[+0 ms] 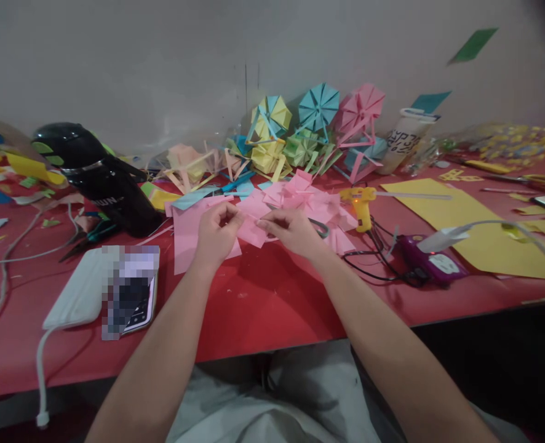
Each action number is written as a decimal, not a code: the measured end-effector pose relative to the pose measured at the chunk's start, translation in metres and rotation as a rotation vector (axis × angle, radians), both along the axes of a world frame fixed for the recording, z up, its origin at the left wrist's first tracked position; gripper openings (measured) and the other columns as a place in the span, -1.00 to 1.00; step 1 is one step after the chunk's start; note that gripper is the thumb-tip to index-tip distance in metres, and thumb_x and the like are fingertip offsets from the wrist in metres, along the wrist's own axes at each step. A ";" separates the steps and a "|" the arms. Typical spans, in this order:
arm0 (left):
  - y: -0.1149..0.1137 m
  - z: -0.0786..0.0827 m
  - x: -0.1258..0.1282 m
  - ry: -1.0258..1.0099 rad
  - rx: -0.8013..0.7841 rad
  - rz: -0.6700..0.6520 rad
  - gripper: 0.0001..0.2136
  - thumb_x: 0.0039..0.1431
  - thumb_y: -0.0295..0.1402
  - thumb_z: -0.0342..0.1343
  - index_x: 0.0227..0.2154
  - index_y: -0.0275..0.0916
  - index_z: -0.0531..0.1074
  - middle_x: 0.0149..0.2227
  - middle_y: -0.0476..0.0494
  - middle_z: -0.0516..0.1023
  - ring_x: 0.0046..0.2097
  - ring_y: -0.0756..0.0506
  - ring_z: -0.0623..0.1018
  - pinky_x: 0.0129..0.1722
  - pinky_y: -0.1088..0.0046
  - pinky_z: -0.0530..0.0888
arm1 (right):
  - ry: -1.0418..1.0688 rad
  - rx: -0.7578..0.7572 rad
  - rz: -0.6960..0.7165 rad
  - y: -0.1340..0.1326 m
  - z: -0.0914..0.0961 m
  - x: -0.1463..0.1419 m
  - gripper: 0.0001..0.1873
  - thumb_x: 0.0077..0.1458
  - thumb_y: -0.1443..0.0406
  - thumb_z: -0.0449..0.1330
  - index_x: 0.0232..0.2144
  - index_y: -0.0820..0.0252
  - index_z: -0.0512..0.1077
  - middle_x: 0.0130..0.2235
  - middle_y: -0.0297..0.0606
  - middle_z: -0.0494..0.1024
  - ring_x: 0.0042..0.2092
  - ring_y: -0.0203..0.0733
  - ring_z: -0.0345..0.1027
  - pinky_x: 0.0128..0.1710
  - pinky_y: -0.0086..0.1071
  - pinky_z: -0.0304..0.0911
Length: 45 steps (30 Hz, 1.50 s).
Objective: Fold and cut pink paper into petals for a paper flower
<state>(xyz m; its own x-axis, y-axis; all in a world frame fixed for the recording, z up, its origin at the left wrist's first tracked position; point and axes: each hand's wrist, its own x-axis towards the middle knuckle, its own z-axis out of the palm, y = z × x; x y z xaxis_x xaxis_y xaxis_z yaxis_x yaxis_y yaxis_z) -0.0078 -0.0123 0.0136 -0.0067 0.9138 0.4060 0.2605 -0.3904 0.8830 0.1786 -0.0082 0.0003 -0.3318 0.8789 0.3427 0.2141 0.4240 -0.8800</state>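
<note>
Between my two hands is a small piece of pink paper (252, 234), which looks folded. My left hand (218, 229) pinches its left side with thumb and fingertips. Its right edge is gripped by my right hand (291, 229), thumb against forefinger. Beneath my left hand lies a flat pink sheet (186, 240). A heap of folded pink paper pieces (302, 200) sits just behind my hands, with the dark handle of a tool, perhaps scissors (319, 228), partly hidden among them beside my right hand.
A yellow glue gun (360, 206) with its cord stands right of the heap, near a purple power socket (432, 261) and a yellow sheet (480, 227). Folded paper wheels (318, 107) line the wall. To the left are a black bottle (101, 178), a phone (141, 289) and a white power bank (81, 289).
</note>
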 end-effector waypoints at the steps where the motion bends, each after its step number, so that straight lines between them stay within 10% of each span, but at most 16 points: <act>1: 0.001 0.000 0.000 -0.008 -0.005 0.001 -0.84 0.02 -0.33 0.19 -0.59 -0.19 0.37 -0.54 0.02 0.41 -0.43 -0.02 0.37 -0.39 0.42 0.32 | 0.000 0.004 -0.004 0.000 0.000 0.000 -0.54 0.13 -0.08 0.27 -0.45 0.20 0.53 -0.45 -0.27 0.53 -0.42 -0.27 0.35 -0.38 -0.36 0.30; 7: 0.003 0.000 0.000 -0.078 -0.101 -0.064 -0.81 -0.02 -0.20 0.29 -0.44 -0.21 0.47 -0.40 -0.06 0.55 -0.35 -0.06 0.51 -0.32 0.41 0.44 | 0.000 0.033 -0.070 0.002 0.001 0.005 -0.56 0.14 -0.05 0.27 -0.47 0.19 0.56 -0.50 -0.27 0.54 -0.45 -0.26 0.38 -0.40 -0.36 0.32; 14: 0.006 -0.006 -0.003 -0.074 -0.149 0.049 -0.83 0.01 -0.30 0.25 -0.32 -0.23 0.52 -0.35 -0.10 0.57 -0.32 -0.06 0.54 -0.34 0.44 0.46 | -0.010 0.071 -0.062 0.000 -0.006 -0.001 -0.41 -0.09 0.03 0.47 0.02 0.01 0.58 0.09 -0.12 0.59 0.03 -0.03 0.49 -0.03 -0.17 0.43; 23: -0.001 0.000 0.001 -0.036 -0.192 -0.054 -0.54 -0.12 -0.21 0.41 -0.13 -0.22 0.52 0.06 -0.24 0.55 0.12 -0.22 0.52 0.10 0.23 0.45 | -0.022 -0.004 -0.002 -0.001 -0.006 -0.001 -0.43 0.08 0.08 0.33 0.09 0.22 0.54 0.00 -0.06 0.63 -0.06 -0.06 0.52 -0.11 -0.20 0.45; 35: 0.004 -0.004 -0.004 -0.109 -0.284 -0.120 -0.75 -0.13 -0.32 0.36 -0.35 -0.25 0.53 -0.27 -0.12 0.61 -0.22 -0.09 0.57 -0.10 0.30 0.51 | -0.019 0.020 -0.102 0.006 -0.004 0.002 -0.48 0.30 -0.09 0.02 -0.50 0.15 0.30 -0.48 -0.33 0.32 -0.38 -0.25 0.23 -0.36 -0.35 0.23; 45: 0.000 0.003 0.001 -0.186 -0.336 -0.115 -0.61 -0.17 -0.48 0.24 -0.17 -0.23 0.49 -0.40 -0.02 0.53 -0.29 -0.07 0.58 -0.23 0.37 0.47 | -0.018 -0.002 -0.101 0.004 -0.008 0.001 -0.44 0.07 -0.06 0.31 0.01 0.14 0.54 0.05 -0.04 0.57 -0.06 -0.03 0.47 -0.16 -0.20 0.38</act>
